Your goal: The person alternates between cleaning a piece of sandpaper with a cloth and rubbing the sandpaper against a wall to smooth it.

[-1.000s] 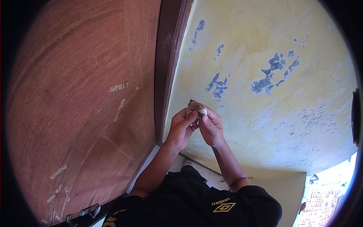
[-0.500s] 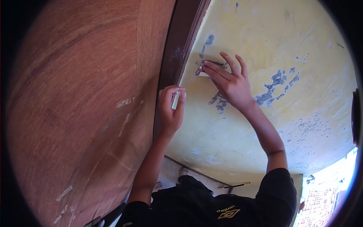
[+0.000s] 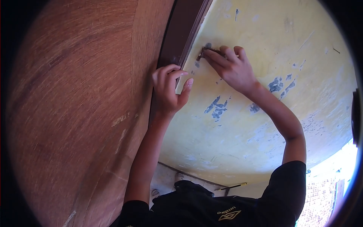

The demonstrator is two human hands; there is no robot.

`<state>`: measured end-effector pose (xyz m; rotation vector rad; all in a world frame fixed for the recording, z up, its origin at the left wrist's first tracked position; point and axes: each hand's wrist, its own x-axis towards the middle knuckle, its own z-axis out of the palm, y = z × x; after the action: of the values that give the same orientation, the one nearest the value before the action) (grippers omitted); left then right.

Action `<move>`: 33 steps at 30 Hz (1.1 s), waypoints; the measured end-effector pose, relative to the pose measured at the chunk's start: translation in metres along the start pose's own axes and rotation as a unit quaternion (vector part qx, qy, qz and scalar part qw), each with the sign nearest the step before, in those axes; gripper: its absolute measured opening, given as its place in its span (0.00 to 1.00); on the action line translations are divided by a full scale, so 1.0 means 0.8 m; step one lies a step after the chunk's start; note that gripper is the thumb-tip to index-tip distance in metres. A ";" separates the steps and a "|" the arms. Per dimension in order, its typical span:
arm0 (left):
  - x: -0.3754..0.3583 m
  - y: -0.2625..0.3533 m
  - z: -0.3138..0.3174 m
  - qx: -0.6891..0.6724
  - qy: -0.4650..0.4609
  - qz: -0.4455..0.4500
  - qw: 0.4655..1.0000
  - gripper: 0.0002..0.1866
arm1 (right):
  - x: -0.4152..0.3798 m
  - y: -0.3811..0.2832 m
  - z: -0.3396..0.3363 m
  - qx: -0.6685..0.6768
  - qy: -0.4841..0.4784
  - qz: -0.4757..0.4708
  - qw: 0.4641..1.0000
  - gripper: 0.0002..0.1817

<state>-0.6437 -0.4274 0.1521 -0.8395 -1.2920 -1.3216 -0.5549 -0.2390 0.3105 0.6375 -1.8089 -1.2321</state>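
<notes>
My right hand (image 3: 236, 72) presses a small folded piece of sandpaper or similar sheet (image 3: 201, 53) against the yellow wall (image 3: 242, 140), close to a grey chipped patch near the door frame. The sheet is mostly hidden beneath my fingers. Beside the dark brown door frame (image 3: 180, 38), my left hand (image 3: 170, 89) is raised with its fingers curved and the thumb apart, holding nothing that shows.
A reddish-brown wooden door panel (image 3: 83, 87) fills the left side. Grey chipped patches (image 3: 276, 84) mark the wall. Low down, a yellow-tipped stick (image 3: 236, 185) lies near the floor tiles. Bright light enters at the lower right.
My right hand has moved up the wall with the sheet, which now lies flatter under the fingers. My left hand has risen along the frame and its thumb has moved away from the fingers.
</notes>
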 end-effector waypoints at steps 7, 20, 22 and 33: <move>0.011 -0.013 0.009 0.026 0.005 -0.003 1.000 0.18 | -0.017 -0.007 0.002 0.035 -0.043 -0.068 0.996 0.21; 0.013 -0.038 0.045 -0.035 0.069 0.033 0.996 0.35 | -0.012 -0.028 0.025 0.097 -0.006 -0.048 0.994 0.14; 0.009 -0.038 0.044 0.013 0.046 0.056 0.997 0.38 | 0.010 0.014 0.013 0.045 -0.001 0.045 0.998 0.15; 0.003 -0.040 0.042 0.026 0.027 0.034 0.999 0.41 | 0.001 -0.030 0.023 0.052 -0.014 0.027 0.998 0.15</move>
<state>-0.6812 -0.3998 0.1530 -0.8010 -1.2398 -1.2436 -0.5721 -0.2400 0.2853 0.6270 -1.9108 -1.1216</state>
